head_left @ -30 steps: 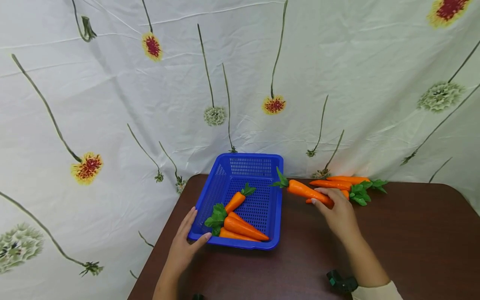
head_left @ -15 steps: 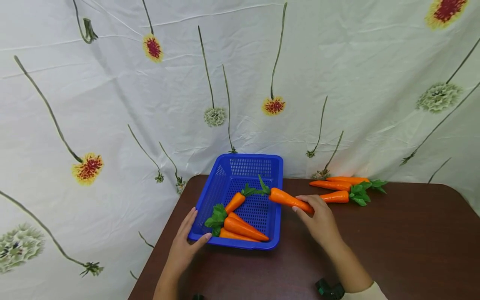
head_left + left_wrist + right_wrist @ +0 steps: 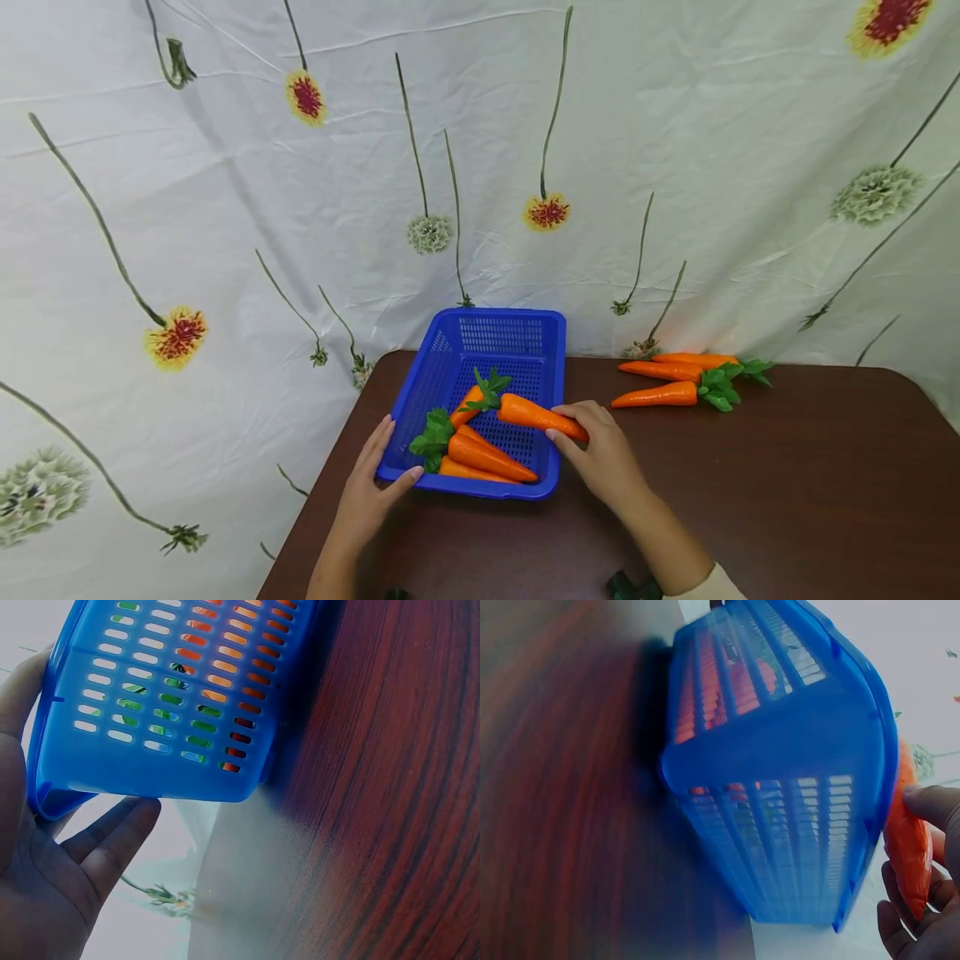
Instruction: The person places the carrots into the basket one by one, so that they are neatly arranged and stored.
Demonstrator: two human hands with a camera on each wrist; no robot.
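Fingers [image 3: 576, 410] of right hand [image 3: 606, 458] pinching carrot [image 3: 528, 412], leaves [image 3: 487, 398] part-hiding another carrot [image 3: 460, 417]; left hand [image 3: 365, 497] spread against basket [image 3: 487, 490], right sleeve [image 3: 708, 586] cropped

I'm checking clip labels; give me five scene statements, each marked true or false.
1. The right hand holds a carrot over the right rim of the blue basket. True.
2. The left hand also holds a carrot. False: the left hand touches the basket.
3. Three carrots lie on the table. True.
4. The held carrot's leaves face the right hand. False: its leaves point away.
5. Other carrots lie inside the basket. True.
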